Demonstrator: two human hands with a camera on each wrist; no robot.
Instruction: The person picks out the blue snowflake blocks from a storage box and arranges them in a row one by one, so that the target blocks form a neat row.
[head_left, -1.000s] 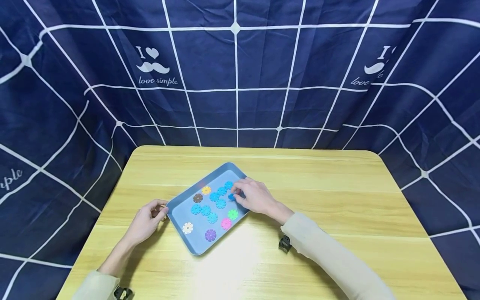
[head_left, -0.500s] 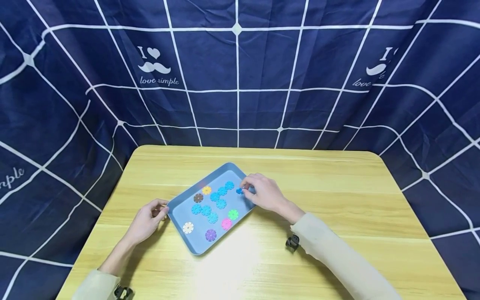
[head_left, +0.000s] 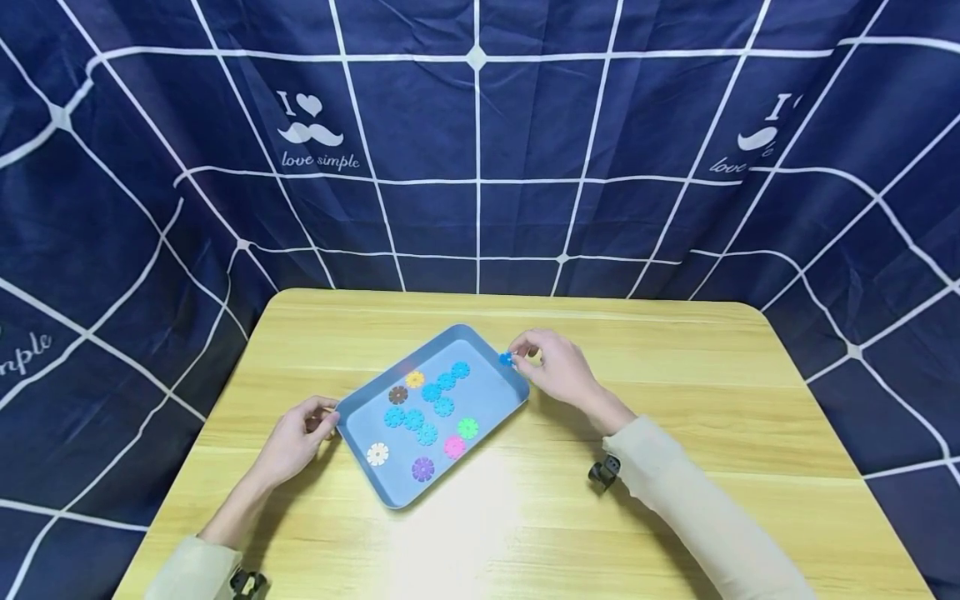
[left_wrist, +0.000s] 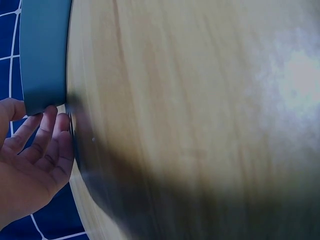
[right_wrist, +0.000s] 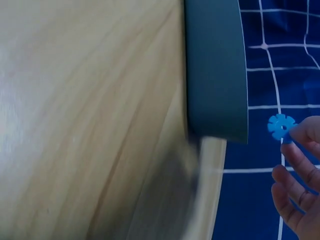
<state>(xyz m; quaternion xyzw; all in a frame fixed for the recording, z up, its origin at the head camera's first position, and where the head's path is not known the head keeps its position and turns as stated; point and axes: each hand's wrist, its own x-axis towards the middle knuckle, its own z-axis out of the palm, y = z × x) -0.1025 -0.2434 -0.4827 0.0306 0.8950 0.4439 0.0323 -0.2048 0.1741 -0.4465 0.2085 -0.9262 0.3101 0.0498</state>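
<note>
A blue-grey tray [head_left: 487,400] lies slanted on the table. My left hand [head_left: 291,443] pinches its left corner, thumb at the rim and fingertips against the outer wall [left_wrist: 45,60]. Between thumb and fingertips, my right hand [head_left: 558,367] holds a blue notched snowflake disc [right_wrist: 280,126], raised over the tray's right end. Several light blue discs [head_left: 444,407] sit in the tray in two clusters, their edges meeting or overlapping. Single discs lie around them: yellow [head_left: 415,379], brown [head_left: 398,395], cream [head_left: 377,453], purple [head_left: 422,469], pink [head_left: 454,447] and green [head_left: 468,428].
The wooden table [head_left: 675,400] extends to both sides of the tray, with rounded far corners. A dark blue curtain [head_left: 420,217] with white grid lines hangs behind and along the sides. Black wrist cameras [head_left: 604,472] sit at both sleeves.
My right hand has lifted the blue disc from inside the tray and carried it right and away from me, to the tray's right end. The left hand stays at its corner.
</note>
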